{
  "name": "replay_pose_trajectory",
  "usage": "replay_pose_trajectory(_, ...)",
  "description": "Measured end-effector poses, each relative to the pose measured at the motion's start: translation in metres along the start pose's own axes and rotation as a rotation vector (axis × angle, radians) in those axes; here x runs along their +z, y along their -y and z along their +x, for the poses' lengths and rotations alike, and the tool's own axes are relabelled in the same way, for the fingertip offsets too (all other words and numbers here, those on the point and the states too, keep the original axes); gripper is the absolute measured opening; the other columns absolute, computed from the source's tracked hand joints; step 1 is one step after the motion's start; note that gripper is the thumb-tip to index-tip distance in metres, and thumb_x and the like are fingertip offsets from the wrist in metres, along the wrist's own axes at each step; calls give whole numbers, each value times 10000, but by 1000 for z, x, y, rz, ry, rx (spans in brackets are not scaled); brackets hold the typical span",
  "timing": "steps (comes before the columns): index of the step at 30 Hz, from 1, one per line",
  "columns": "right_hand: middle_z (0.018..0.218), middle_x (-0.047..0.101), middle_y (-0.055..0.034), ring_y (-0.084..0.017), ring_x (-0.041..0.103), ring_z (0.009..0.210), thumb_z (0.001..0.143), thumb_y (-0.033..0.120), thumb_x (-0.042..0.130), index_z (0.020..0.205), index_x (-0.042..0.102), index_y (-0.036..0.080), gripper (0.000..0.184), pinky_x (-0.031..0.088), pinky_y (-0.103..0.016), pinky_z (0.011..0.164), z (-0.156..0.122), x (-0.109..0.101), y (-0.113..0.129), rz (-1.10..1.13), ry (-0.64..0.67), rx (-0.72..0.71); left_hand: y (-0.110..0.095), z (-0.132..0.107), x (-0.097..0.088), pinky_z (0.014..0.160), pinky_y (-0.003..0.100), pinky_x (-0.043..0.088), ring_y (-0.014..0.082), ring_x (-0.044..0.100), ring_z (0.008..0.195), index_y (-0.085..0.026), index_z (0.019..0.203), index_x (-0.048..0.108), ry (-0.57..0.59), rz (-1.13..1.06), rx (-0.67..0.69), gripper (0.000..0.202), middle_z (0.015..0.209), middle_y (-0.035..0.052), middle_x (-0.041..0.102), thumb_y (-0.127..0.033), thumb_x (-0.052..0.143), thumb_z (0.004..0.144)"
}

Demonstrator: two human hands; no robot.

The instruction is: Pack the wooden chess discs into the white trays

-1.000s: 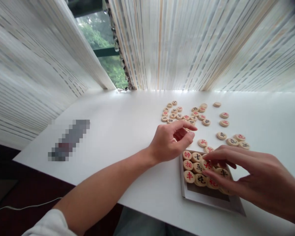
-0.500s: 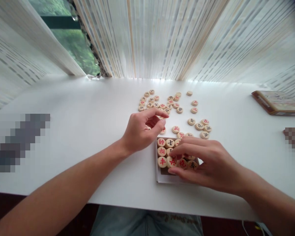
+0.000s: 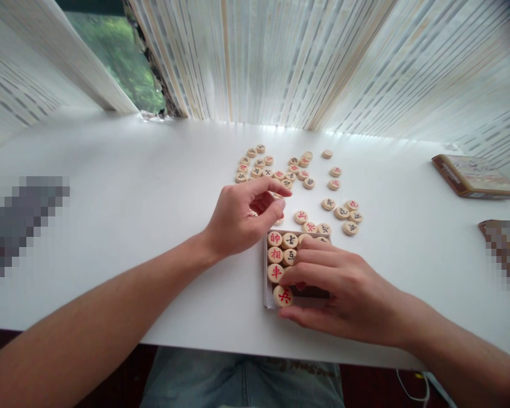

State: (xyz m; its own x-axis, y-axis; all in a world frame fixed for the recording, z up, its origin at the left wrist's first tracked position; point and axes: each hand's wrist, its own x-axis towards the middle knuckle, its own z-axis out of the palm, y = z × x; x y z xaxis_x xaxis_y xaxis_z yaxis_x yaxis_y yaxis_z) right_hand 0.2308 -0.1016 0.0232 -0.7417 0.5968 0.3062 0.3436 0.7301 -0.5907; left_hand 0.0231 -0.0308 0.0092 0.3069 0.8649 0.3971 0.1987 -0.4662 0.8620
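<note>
a disc (image 3: 284,296) is at the near-left corner of the box (image 3: 310,292), pinched edgewise by the right hand (image 3: 351,294); best set down level. the left hand (image 3: 243,214) is half-curled near loose discs (image 3: 309,227), its grip hidden.

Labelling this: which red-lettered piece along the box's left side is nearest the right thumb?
The near-end red-lettered piece, between thumb and fingers of the right hand; the other three lie farther up the box.
</note>
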Motion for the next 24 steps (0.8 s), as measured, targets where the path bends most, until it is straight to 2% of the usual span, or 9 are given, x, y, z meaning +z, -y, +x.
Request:
replay_pose_trajectory(12,833,690,-68,-226,576,804,1023,298,705,1036,720,167,133,507,-367,757,-1,2,0,-59,34,-23,0,0,1,702,270,642,170,783,725,-146,1038,774,5,12,14,162,891,61,814,-204,658,942)
replay_pose_trajectory(17,839,692,-70,-223,575,799,1025,289,704,1040,731,148,144,509,-372,760,-1,2,-1,-61,32,-31,0,-1,1,705,273,635,171,778,741,-143,1033,780,10,52,42,166,953,76,824,-211,655,947)
replay_pose_trajectory(24,817,678,-73,-230,561,785,1025,294,710,1041,756,119,182,485,-378,739,-2,3,0,-63,49,-29,-1,-1,1,687,272,625,169,768,734,-146,1027,783,8,66,54,169,942,74,818,-208,647,947)
